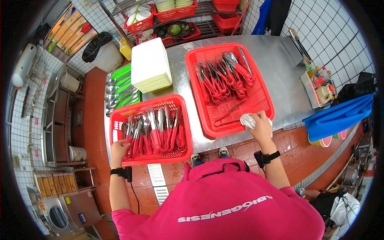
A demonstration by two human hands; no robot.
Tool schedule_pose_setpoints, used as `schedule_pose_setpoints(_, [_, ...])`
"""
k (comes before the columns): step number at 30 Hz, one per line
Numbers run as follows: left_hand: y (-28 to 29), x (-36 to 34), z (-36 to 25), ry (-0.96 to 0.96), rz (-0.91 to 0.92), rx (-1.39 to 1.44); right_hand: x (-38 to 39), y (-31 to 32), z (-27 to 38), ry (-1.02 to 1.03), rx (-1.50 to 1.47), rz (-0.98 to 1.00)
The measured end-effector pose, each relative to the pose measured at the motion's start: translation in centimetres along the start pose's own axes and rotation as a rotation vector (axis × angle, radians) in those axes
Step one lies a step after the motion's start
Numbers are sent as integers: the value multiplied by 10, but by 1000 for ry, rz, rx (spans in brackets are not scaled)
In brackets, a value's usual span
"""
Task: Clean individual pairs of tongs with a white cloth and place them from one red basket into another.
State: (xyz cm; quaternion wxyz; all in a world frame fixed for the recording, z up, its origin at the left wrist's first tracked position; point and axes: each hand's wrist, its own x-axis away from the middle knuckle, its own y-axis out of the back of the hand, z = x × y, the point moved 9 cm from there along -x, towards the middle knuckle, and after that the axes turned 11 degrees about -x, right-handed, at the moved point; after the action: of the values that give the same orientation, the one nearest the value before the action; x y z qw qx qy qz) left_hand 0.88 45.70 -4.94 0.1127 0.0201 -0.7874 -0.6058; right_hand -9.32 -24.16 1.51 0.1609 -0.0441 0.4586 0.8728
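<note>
My left hand (119, 151) is at the near left corner of a red plastic basket (185, 156), its fingers closed at the red handle of a pair of tongs (129, 138). Several red-handled tongs (162, 130) stand side by side in that basket, metal ends away from me. My right hand (261, 129) is closed around a bunched white cloth (247, 121) over the near right corner of a larger red basket (196, 116). That basket holds a heap of red-handled metal tools (224, 80), with a few thin ones (230, 112) lying apart toward its near side.
Both baskets rest on a steel table (176, 60). Behind the left one are a stack of pale square plates (151, 64) and a green tray (138, 96) of spoons and ladles. A caddy of bottles (318, 88) and a blue cloth (340, 116) are at the right.
</note>
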Motion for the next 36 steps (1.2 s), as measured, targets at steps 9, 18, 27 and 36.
schedule_pose_setpoints(9, [-6, 18, -57, -49, 23, -148, 3, 1, 2, -13, 10, -13])
schedule_pose_setpoints(18, [-29, 14, -81, -107, 272, -329, 3, 2, 4, -17, 15, -21])
schedule_pose_setpoints(27, [-47, -4, -76, -77, 406, -210, 4, 2, 2, -12, 21, -39])
schedule_pose_setpoints(36, [-88, -10, -67, -238, 542, -245, 2, 1, 2, -32, 4, -20])
